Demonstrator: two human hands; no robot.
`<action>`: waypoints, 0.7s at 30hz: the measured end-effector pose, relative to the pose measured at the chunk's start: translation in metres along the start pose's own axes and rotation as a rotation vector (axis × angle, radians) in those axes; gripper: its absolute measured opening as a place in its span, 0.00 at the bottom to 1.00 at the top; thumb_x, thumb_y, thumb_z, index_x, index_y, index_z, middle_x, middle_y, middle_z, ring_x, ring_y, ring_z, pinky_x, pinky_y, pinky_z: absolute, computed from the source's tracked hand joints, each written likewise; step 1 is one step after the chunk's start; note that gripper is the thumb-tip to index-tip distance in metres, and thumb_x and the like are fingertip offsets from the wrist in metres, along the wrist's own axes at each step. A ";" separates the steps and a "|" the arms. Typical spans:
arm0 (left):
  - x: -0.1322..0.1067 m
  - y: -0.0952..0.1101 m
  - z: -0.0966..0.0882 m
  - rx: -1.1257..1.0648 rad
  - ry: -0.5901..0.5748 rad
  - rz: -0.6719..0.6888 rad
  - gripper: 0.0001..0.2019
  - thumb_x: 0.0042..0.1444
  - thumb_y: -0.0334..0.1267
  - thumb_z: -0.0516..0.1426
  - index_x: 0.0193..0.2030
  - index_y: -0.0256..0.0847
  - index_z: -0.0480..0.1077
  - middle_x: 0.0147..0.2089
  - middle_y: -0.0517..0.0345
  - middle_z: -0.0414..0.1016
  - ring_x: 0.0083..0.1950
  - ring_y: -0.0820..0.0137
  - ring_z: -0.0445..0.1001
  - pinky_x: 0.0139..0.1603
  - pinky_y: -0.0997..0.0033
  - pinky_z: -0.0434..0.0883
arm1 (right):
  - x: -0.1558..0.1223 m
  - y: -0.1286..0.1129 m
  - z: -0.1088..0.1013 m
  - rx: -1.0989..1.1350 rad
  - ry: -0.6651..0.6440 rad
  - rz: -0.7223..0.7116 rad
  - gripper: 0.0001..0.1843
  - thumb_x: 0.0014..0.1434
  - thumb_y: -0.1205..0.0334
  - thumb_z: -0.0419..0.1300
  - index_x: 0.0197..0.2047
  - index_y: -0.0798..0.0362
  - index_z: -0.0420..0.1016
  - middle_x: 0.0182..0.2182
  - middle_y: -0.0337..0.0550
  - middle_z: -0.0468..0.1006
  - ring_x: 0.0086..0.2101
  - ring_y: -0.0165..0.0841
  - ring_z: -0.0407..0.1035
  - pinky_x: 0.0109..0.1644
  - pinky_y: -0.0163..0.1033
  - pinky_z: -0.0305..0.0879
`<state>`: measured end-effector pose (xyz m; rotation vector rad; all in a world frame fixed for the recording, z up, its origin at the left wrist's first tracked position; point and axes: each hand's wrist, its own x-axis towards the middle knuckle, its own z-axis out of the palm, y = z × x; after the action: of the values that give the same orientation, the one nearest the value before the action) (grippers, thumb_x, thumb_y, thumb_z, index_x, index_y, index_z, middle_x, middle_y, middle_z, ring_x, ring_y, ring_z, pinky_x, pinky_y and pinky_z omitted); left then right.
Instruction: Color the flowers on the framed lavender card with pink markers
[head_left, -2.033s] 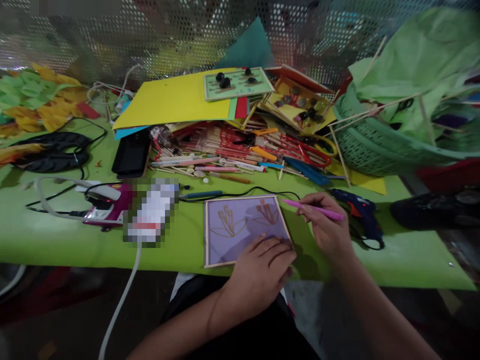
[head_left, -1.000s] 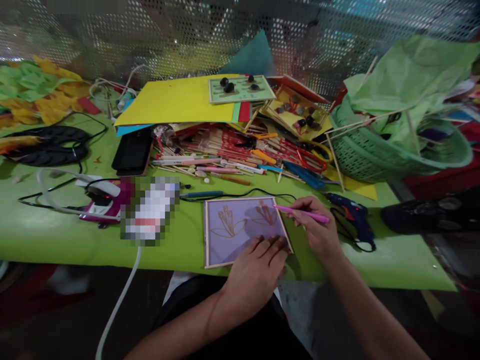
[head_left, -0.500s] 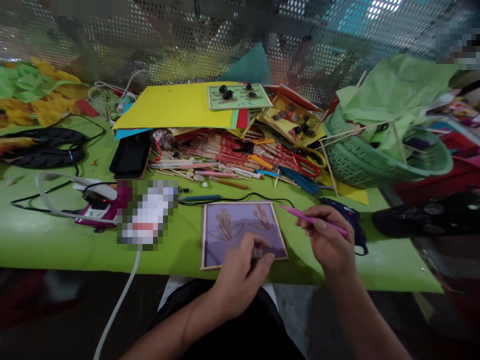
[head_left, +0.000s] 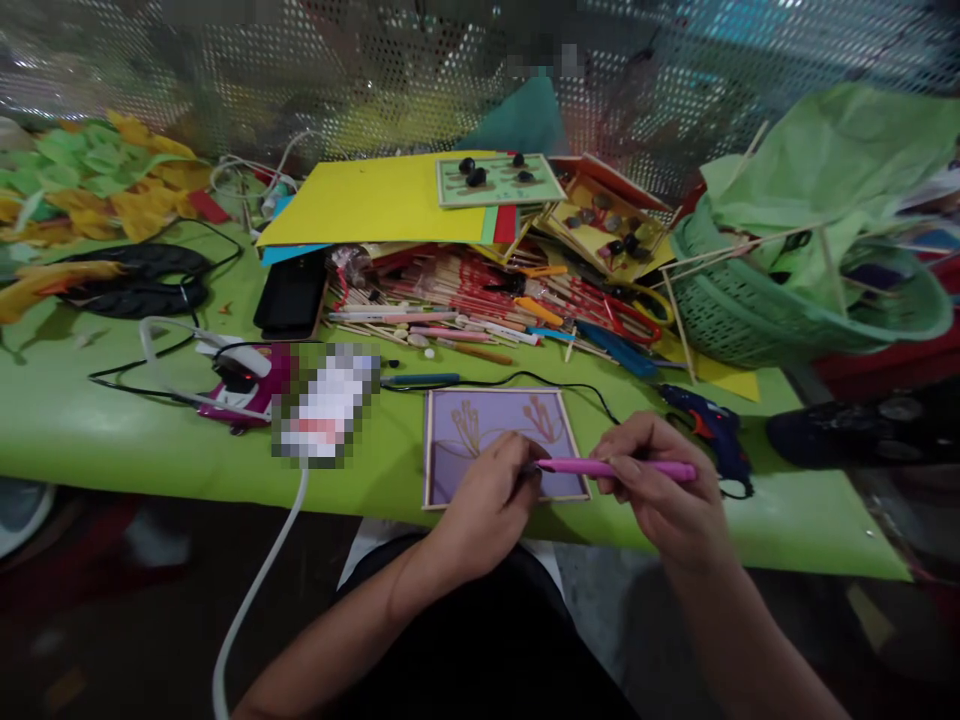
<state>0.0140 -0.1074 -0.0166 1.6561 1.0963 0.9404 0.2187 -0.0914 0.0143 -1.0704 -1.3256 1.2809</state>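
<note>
Head cam: R hand (head_left: 667, 490) grasping pink pen (head_left: 577, 467), approx. horiz., tip end toward L hand (head_left: 487, 500). L hand: fingers curled by pen tip, above framed purple panel (head_left: 506, 412); can't tell if gripping anything. Panel lies on green surface (head_left: 367, 485), nr. front edge, w/ flower outlines. Glue gun (head_left: 716, 425) beyond R hand, to its R.

Purple panel (head_left: 504, 412) partly hidden behind the left hand (head_left: 491, 495), phone screen (head_left: 330, 400) pixelated, white cable (head_left: 302, 484) cut off below.
</note>
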 end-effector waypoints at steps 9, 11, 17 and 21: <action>-0.003 -0.003 0.003 0.133 0.028 0.117 0.12 0.62 0.27 0.50 0.49 0.41 0.68 0.44 0.53 0.71 0.45 0.65 0.69 0.48 0.63 0.67 | 0.000 -0.007 0.012 -0.175 -0.084 -0.007 0.10 0.63 0.56 0.68 0.33 0.52 0.77 0.26 0.38 0.74 0.25 0.29 0.66 0.26 0.34 0.57; -0.005 -0.004 0.005 0.131 0.051 0.137 0.14 0.61 0.26 0.50 0.50 0.41 0.67 0.45 0.53 0.73 0.46 0.65 0.71 0.49 0.63 0.68 | -0.001 -0.005 0.016 -0.166 -0.083 0.003 0.10 0.64 0.56 0.67 0.33 0.51 0.76 0.25 0.37 0.74 0.25 0.29 0.66 0.26 0.35 0.57; -0.009 -0.008 0.008 0.094 0.158 0.162 0.18 0.57 0.24 0.51 0.54 0.40 0.65 0.45 0.53 0.74 0.43 0.67 0.73 0.45 0.66 0.70 | -0.008 0.010 0.033 -0.056 -0.023 -0.016 0.11 0.68 0.57 0.63 0.33 0.50 0.73 0.24 0.35 0.72 0.24 0.29 0.64 0.27 0.35 0.58; -0.011 -0.012 0.001 0.069 0.200 0.126 0.19 0.56 0.25 0.53 0.54 0.41 0.66 0.38 0.59 0.72 0.39 0.70 0.72 0.41 0.70 0.68 | 0.000 0.004 0.037 -0.141 -0.131 -0.056 0.10 0.68 0.57 0.63 0.34 0.50 0.72 0.27 0.36 0.71 0.28 0.29 0.66 0.32 0.34 0.63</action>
<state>0.0085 -0.1162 -0.0297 1.7313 1.1783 1.1819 0.1824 -0.0969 0.0113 -1.0525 -1.5531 1.2480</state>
